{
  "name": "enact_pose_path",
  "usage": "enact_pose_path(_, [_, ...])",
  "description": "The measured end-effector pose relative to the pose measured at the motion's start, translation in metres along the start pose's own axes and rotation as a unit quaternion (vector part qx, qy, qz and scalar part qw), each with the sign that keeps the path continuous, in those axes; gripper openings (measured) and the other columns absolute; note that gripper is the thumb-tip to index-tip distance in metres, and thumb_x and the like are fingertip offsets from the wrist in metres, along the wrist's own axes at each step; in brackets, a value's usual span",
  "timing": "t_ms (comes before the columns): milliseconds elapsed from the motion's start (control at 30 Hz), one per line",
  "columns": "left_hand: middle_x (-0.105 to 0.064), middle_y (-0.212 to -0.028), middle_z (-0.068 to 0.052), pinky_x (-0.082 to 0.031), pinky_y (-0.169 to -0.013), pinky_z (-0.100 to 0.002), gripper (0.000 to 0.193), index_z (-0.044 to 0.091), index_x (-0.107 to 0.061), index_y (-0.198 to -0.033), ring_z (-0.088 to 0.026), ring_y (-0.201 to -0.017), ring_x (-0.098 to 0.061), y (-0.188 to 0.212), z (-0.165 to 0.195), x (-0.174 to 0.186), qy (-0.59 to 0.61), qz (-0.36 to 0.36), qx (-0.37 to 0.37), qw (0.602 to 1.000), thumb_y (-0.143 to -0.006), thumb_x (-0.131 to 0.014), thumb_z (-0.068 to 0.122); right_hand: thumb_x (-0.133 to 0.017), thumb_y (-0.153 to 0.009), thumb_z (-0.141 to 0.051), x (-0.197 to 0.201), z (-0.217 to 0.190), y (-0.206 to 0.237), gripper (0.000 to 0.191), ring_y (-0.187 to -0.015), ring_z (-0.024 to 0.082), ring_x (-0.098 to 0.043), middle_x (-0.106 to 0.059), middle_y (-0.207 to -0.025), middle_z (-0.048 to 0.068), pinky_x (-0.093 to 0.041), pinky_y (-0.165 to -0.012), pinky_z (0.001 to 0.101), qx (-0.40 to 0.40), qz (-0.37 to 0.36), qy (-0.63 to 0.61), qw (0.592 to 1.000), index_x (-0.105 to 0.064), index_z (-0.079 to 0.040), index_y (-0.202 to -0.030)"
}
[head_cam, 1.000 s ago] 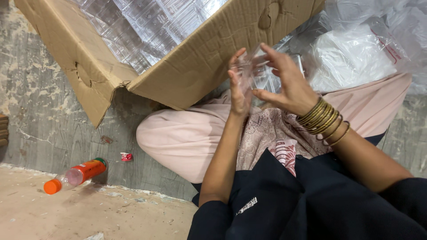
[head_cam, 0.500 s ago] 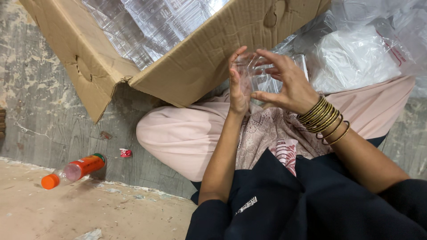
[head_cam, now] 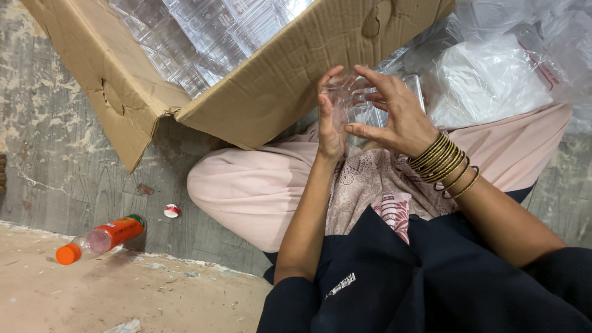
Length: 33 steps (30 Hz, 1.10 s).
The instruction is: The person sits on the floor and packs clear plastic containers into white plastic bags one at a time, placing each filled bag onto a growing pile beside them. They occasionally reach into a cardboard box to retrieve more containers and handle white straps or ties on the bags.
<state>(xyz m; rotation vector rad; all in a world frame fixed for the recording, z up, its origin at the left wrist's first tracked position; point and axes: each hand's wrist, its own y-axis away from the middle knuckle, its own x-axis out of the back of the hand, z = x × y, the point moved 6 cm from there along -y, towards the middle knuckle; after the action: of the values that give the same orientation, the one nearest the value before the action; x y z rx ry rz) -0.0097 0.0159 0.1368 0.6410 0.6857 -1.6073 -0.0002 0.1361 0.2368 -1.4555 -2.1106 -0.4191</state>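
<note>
Clear plastic container (head_cam: 362, 102) sits between both hands, raised above the lap, just near of the cardboard box (head_cam: 290, 74). Left hand (head_cam: 331, 114) presses its palm and curled fingers against the container's left side. Right hand (head_cam: 394, 111) grips the right side, fingers spread over the top, thumb under; gold bangles (head_cam: 445, 163) on that wrist. Box lies tipped, open toward camera, full of stacked clear plastic trays (head_cam: 209, 31). White plastic bags (head_cam: 493, 74) far right. Orange-capped bottle (head_cam: 102, 237) lies on the floor near left, small red-white cap (head_cam: 172, 211) beside it. Pink trousers (head_cam: 246, 191) below hands.
</note>
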Motion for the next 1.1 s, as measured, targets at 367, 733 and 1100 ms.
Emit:
enact_pose_path(367, [-0.053, -0.140, -0.012, -0.050, -0.110, -0.046, 0.072, 0.012, -0.039, -0.153, -0.027, -0.128, -0.058, -0.009, 0.008, -0.013, -0.023, -0.003, -0.005, 1.000, -0.106, -0.047, 0.066, -0.087, -0.080, -0.037, 0.016, 0.001, -0.008, 0.096, -0.123, 0.031, -0.066, -0.053, -0.139, 0.019, -0.058, -0.103, 0.0429, -0.007, -0.008, -0.031, 0.999, -0.037, -0.018, -0.160])
enact_pose_path(733, [-0.052, -0.143, -0.010, -0.047, -0.112, -0.044, 0.072, 0.012, -0.038, -0.153, -0.025, -0.130, -0.057, -0.003, 0.009, -0.001, -0.048, 0.012, -0.036, 0.998, -0.106, -0.047, 0.066, -0.087, -0.081, -0.035, 0.005, 0.004, -0.017, 0.097, -0.127, 0.032, -0.061, -0.048, -0.141, 0.019, -0.056, -0.106, 0.0432, 0.035, -0.037, -0.020, 0.998, -0.034, -0.017, -0.160])
enact_pose_path(1100, [-0.050, -0.144, -0.011, -0.042, -0.119, -0.047, 0.072, 0.011, -0.039, -0.153, -0.026, -0.135, -0.054, -0.015, 0.022, -0.007, -0.019, 0.010, -0.051, 0.998, -0.105, -0.053, 0.062, -0.089, -0.081, -0.031, 0.017, -0.014, -0.029, 0.095, -0.130, 0.031, -0.060, -0.049, -0.139, 0.017, -0.051, -0.106, 0.0432, 0.048, -0.042, -0.030, 0.997, -0.037, -0.018, -0.160])
